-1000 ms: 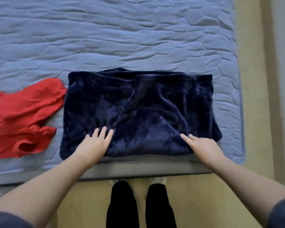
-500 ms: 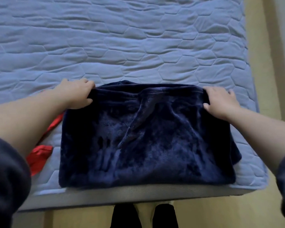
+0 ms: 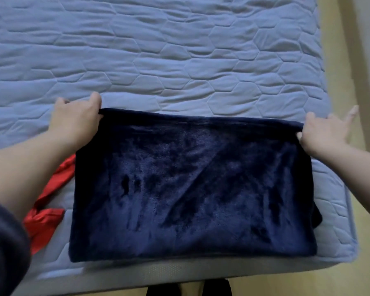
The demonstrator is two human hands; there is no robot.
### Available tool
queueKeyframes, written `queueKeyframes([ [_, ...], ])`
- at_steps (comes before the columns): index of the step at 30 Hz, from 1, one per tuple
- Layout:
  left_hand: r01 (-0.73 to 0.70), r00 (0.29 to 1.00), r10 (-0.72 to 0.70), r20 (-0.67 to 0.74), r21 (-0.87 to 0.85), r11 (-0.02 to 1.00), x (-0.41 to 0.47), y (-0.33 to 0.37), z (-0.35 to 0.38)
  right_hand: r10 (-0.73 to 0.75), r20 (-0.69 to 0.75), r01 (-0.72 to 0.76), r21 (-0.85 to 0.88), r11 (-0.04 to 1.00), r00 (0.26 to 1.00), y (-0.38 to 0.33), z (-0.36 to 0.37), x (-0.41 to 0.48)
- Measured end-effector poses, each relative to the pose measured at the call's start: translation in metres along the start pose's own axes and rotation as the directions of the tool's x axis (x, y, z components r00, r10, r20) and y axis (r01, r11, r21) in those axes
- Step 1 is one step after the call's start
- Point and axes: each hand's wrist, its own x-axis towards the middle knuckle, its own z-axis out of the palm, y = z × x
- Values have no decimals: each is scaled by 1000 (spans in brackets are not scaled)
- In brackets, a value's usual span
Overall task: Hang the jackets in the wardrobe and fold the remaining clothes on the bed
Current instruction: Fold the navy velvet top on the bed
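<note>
A dark navy fleece garment point(image 3: 192, 186) lies folded into a rectangle near the front edge of the bed point(image 3: 179, 60). My left hand point(image 3: 77, 120) grips its far left corner, thumb over the fabric edge. My right hand point(image 3: 327, 131) pinches the far right corner, with its other fingers spread out straight. The far edge of the garment is stretched taut between the two hands. A red garment point(image 3: 47, 214) lies crumpled on the bed at the left, partly hidden under my left forearm.
The bed has a blue quilted cover that stretches away bare behind the garment. Its right edge and front edge border a yellowish wooden floor point(image 3: 338, 50). My legs in dark trousers point(image 3: 158, 290) show below the front edge.
Both hands went from the near edge of the navy garment to its far corners and took hold there. They have since pulled that edge taut and flat; the middle crease is gone.
</note>
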Motion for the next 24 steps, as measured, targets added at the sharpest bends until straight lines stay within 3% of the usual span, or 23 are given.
queueKeyframes([
  [4, -200, 966, 225, -125, 181, 963, -1, -12, 7, 80, 7, -79, -60, 995, 997, -4, 6, 1],
  [6, -304, 932, 339, -131, 231, 924, 8, -24, 3, 116, -23, -118, -59, 991, 993, 3, 11, 8],
  [8, -325, 927, 360, -101, 261, 909, 13, -27, 7, 117, 19, -117, -39, 992, 993, -2, 17, 11],
  [11, -100, 993, 112, -37, 236, 967, 6, -6, 26, 134, 154, -156, 143, 977, 979, -29, 20, 4],
  [14, 247, 969, -245, 26, -70, 967, -17, 30, 28, 122, 184, -190, 416, 889, 975, -51, 8, -13],
  [16, 297, 952, -307, 3, -266, 917, -38, 56, 17, 62, -2, -52, 521, 852, 998, -64, -7, -33],
  [19, 26, 995, -49, -82, -267, 963, -79, 110, 4, -96, -282, 247, 569, 785, 955, -102, -25, -83],
  [22, -211, 977, 204, -56, -178, 961, -100, 153, 22, -339, -388, 506, 506, 698, 857, -158, -26, -121],
  [24, -251, 967, 254, 19, -85, 964, -92, 149, 47, -409, -353, 533, 416, 737, 841, -182, -11, -115],
])
